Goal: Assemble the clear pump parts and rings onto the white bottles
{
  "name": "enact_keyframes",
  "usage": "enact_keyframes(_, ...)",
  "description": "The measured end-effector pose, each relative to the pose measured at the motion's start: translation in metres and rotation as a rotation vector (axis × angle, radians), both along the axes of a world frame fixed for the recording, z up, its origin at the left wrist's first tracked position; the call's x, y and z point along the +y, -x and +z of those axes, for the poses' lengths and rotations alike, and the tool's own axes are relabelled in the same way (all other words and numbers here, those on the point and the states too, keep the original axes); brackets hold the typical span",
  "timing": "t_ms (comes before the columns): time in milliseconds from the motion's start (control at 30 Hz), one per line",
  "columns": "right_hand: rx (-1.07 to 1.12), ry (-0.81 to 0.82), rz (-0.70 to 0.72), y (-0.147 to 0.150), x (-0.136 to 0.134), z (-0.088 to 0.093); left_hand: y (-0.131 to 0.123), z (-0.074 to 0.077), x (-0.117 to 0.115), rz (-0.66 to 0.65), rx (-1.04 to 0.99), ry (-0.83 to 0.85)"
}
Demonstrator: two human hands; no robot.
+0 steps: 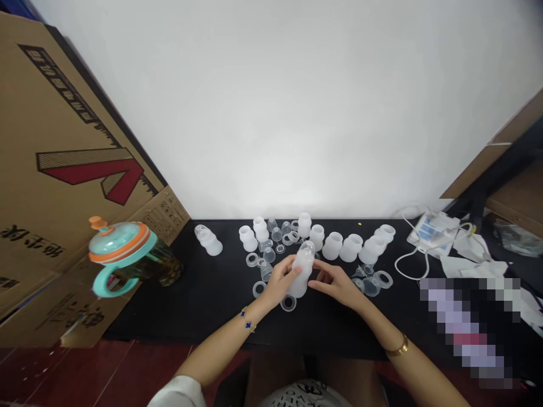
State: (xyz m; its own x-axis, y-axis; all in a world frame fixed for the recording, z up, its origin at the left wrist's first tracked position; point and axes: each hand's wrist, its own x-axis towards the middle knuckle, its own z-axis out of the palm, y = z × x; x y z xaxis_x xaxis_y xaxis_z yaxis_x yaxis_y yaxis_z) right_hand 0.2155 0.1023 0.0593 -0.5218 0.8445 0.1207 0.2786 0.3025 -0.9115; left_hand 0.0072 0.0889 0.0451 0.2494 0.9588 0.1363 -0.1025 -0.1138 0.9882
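Observation:
My left hand (280,281) is wrapped round a white baby bottle (300,278) with a clear domed cap, held slightly tilted over the table's front half. Close by on the right, my right hand (337,284) is partly curled with thumb and fingers apart. Its index fingertip reaches the bottle's side; whether it touches cannot be made out. A ring (288,303) lies just below the bottle. Left of my left hand are clear domed caps (266,272) and more rings (259,289). Another capped bottle (208,239) stands apart at the left.
Several open white bottles (350,248) line the black table (203,305) toward the wall. Loose caps and rings (383,279) lie right of my hands. A teal-lidded jug (161,263) stands left by a cardboard box (80,186). Cables and a white power strip (432,233) occupy the right.

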Motion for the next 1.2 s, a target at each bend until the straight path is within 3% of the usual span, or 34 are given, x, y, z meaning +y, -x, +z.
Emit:
enact_keyframes(300,0.032,0.046,-0.01,0.001,0.001,-0.01,-0.001,-0.004,0.005,-0.01,-0.034,0.031)
enact_keyframes(600,0.022,0.051,0.007,0.001,0.0,-0.008,-0.002,-0.007,0.008,-0.042,-0.095,0.04)
enact_keyframes(1000,-0.02,0.044,-0.017,0.006,-0.002,-0.013,0.001,-0.01,0.012,0.114,-0.099,0.083)
enact_keyframes(1100,0.023,0.082,-0.015,0.007,-0.003,-0.014,0.002,-0.01,0.012,0.108,-0.074,0.078)
enact_keyframes(1200,0.148,0.239,0.009,0.009,-0.002,-0.015,0.003,-0.003,0.011,0.064,-0.064,0.065)
